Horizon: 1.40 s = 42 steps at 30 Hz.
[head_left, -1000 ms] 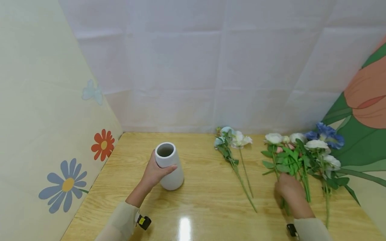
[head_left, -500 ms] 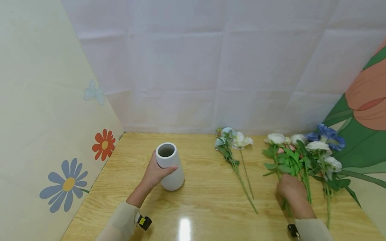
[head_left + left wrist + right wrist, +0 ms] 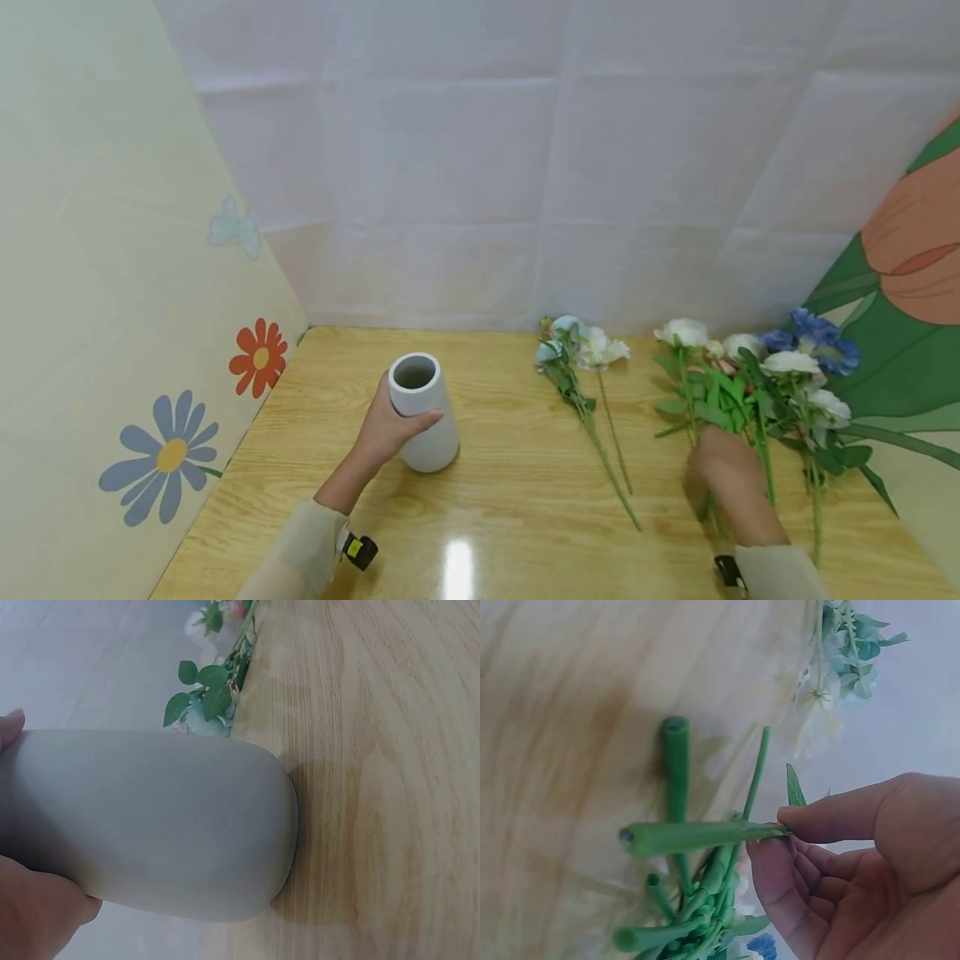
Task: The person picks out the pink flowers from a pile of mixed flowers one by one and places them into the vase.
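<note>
The left hand [image 3: 386, 429] grips the vase [image 3: 432, 443]. Well to its right, the right hand [image 3: 727, 477] pinches a stem [image 3: 697, 835]. More stems [image 3: 676, 766] crowd beside that hand, so a pull might drag them along.

Wht vase [image 3: 429, 429]; grn stem [image 3: 676, 838]; blu flower [image 3: 832, 354]; yel-brn wood-grain tbl [image 3: 510, 492]; beige slv [image 3: 296, 550].

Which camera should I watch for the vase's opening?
The head view: it looks down on the white vase, so the whole opening shows, with the left hand gripping the vase. The left wrist view shows the vase's side and base, not the opening. The right wrist view shows no vase.
</note>
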Each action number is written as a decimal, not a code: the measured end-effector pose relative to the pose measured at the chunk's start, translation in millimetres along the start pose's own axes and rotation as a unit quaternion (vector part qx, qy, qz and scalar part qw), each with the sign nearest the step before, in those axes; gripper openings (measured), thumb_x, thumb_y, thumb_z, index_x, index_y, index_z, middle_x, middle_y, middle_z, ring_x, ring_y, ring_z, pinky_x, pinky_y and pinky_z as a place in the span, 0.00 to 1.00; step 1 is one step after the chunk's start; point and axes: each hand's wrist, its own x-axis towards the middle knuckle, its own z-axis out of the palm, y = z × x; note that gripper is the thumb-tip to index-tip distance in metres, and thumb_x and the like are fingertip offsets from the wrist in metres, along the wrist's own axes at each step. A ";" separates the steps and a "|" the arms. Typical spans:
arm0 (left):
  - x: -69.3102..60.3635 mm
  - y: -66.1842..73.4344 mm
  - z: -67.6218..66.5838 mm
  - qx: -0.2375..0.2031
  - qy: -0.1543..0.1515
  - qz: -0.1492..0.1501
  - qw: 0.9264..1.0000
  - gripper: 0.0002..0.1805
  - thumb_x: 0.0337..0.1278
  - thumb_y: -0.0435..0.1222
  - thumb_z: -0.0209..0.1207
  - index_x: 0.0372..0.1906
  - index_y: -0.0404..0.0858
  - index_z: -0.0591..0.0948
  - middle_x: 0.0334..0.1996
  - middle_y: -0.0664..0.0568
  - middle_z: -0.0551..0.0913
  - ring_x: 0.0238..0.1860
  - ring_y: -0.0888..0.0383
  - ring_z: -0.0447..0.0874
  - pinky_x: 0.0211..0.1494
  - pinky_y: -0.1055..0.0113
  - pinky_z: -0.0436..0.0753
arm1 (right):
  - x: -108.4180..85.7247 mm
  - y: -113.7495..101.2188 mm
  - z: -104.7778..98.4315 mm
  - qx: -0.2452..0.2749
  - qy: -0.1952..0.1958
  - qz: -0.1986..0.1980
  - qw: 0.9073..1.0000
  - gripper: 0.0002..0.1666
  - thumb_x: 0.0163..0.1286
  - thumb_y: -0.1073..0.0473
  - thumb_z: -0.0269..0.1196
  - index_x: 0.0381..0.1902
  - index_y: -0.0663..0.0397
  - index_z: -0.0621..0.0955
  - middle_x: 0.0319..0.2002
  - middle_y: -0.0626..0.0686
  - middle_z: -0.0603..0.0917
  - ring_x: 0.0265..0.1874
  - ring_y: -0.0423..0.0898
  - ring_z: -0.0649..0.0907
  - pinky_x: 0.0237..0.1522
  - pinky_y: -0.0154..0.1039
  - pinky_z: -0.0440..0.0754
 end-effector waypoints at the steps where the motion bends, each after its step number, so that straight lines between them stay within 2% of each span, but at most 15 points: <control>1: -0.1 0.3 0.0 0.001 0.000 -0.001 1.000 0.50 0.47 0.35 0.77 0.73 0.41 0.60 0.62 0.45 0.75 0.60 0.45 0.75 0.65 0.42 0.72 | -0.7 -0.7 -0.7 0.000 0.004 -0.003 1.000 0.10 0.69 0.68 0.54 0.27 0.62 0.79 0.24 0.57 0.77 0.22 0.52 0.73 0.23 0.45 0.71; 4: -0.3 0.7 -0.2 0.001 0.000 -0.002 1.000 0.50 0.46 0.36 0.77 0.73 0.42 0.60 0.62 0.45 0.75 0.60 0.45 0.75 0.65 0.42 0.72 | -2.9 -3.9 -3.0 0.007 0.012 -0.005 1.000 0.16 0.74 0.66 0.47 0.28 0.61 0.78 0.22 0.57 0.75 0.21 0.51 0.72 0.23 0.44 0.69; 10: -0.8 1.5 -0.2 0.002 -0.001 0.003 1.000 0.51 0.47 0.35 0.77 0.74 0.41 0.59 0.62 0.44 0.75 0.60 0.45 0.76 0.64 0.42 0.73 | -7.5 -12.9 -6.3 0.006 0.020 -0.010 1.000 0.19 0.75 0.66 0.44 0.25 0.57 0.75 0.18 0.53 0.69 0.17 0.46 0.66 0.20 0.41 0.66; 15: -1.7 2.0 0.0 0.004 -0.002 0.008 1.000 0.51 0.47 0.35 0.77 0.74 0.40 0.59 0.62 0.44 0.75 0.59 0.45 0.76 0.63 0.42 0.73 | -11.0 -23.3 -9.9 -0.006 0.029 -0.015 0.999 0.17 0.76 0.63 0.43 0.29 0.59 0.75 0.20 0.54 0.68 0.18 0.48 0.66 0.21 0.42 0.66; 21: -1.8 1.6 -0.3 0.004 -0.003 0.008 1.000 0.51 0.47 0.35 0.77 0.75 0.40 0.59 0.62 0.44 0.75 0.60 0.45 0.76 0.64 0.42 0.73 | -14.4 -35.9 -8.7 -0.001 0.053 -0.037 0.998 0.16 0.76 0.65 0.41 0.37 0.64 0.76 0.21 0.56 0.70 0.19 0.50 0.68 0.22 0.44 0.66; 24: -0.9 0.4 -0.4 0.003 -0.003 0.007 1.000 0.51 0.47 0.35 0.77 0.75 0.41 0.59 0.62 0.44 0.75 0.59 0.45 0.76 0.64 0.42 0.73 | -13.4 -41.6 -8.5 -0.002 0.060 -0.041 0.997 0.17 0.75 0.65 0.41 0.45 0.70 0.76 0.25 0.59 0.75 0.21 0.52 0.71 0.24 0.45 0.68; 28: -0.1 -0.5 -0.1 0.000 -0.003 0.008 1.000 0.51 0.47 0.35 0.77 0.75 0.41 0.59 0.61 0.44 0.75 0.59 0.45 0.76 0.63 0.42 0.73 | -14.5 -49.9 -6.8 0.001 0.059 -0.044 0.997 0.20 0.77 0.64 0.42 0.53 0.73 0.76 0.30 0.59 0.78 0.22 0.52 0.73 0.24 0.45 0.70; 35: 0.7 -0.9 -0.1 -0.001 -0.004 0.009 1.000 0.51 0.48 0.35 0.77 0.75 0.42 0.59 0.61 0.45 0.75 0.59 0.45 0.76 0.63 0.42 0.74 | -18.6 -67.0 0.0 -0.007 0.071 -0.065 0.995 0.19 0.77 0.65 0.42 0.49 0.72 0.77 0.25 0.57 0.74 0.20 0.51 0.71 0.23 0.44 0.67; 42: 0.5 -0.5 -0.6 -0.003 -0.006 0.009 1.000 0.50 0.49 0.36 0.76 0.74 0.43 0.59 0.61 0.45 0.75 0.59 0.46 0.76 0.64 0.42 0.73 | -17.4 -80.8 6.9 -0.009 0.066 -0.060 0.996 0.16 0.76 0.64 0.44 0.47 0.69 0.77 0.30 0.59 0.78 0.24 0.52 0.76 0.24 0.45 0.72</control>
